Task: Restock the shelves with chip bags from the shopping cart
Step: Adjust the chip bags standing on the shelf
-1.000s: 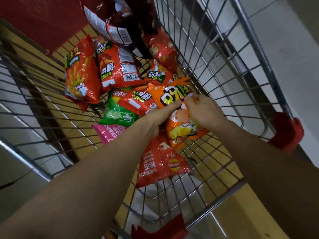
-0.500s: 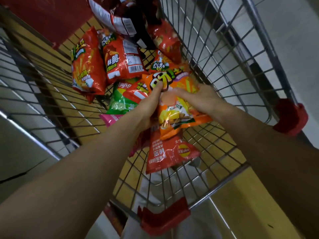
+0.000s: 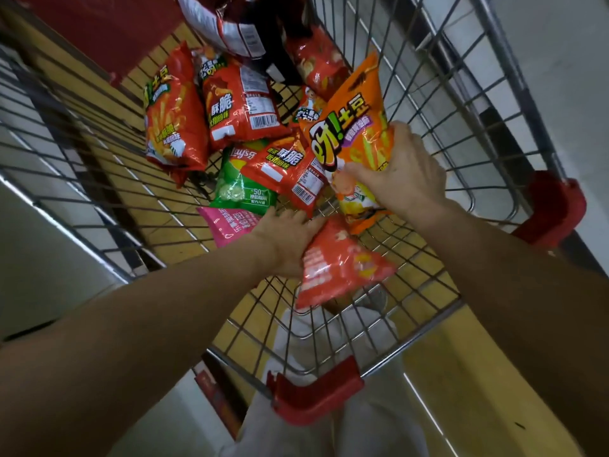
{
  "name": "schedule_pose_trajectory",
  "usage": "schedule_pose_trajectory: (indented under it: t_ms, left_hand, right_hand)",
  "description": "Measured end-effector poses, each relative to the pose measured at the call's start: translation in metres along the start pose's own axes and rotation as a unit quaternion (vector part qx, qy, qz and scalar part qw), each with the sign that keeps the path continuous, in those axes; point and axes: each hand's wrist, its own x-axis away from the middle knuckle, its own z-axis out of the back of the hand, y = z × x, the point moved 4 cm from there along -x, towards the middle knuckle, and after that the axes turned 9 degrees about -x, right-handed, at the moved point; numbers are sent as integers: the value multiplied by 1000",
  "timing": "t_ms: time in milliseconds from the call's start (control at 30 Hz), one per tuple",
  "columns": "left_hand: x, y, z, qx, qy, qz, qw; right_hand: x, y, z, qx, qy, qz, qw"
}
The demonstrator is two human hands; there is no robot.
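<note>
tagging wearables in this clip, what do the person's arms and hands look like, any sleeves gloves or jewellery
The left forearm and the right forearm are bare as far as the frame shows, with no sleeve edge in view. The left hand and the right hand wear no gloves. No watch, bracelet or ring shows on the sides that face the camera.
</note>
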Motion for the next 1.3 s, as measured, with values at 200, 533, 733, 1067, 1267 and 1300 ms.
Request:
schedule_pose_trajectory:
  t_ms: [200,533,733,1067,1267,1300]
  left_hand:
    - [7,-29,27,336,72,80,936]
    - [-8,18,6,298,18,34,954]
    - [-11,-7,2,498,67,86,860]
    - [-18,10,-2,476,112,49,871]
    - [-11,-11,13,500,177,130,838]
    - [-7,-17,18,526,166,117,826]
  right_hand:
    - [0,1,8,-26,44,13,999]
    - [1,2,3,-26,34,1,999]
    - [2,-5,10,-78,62,22,995]
    - [3,-2,5,-87,48,20,995]
    - [5,-11,14,-109,35,30,993]
    - [6,-16,20,-117,36,36,992]
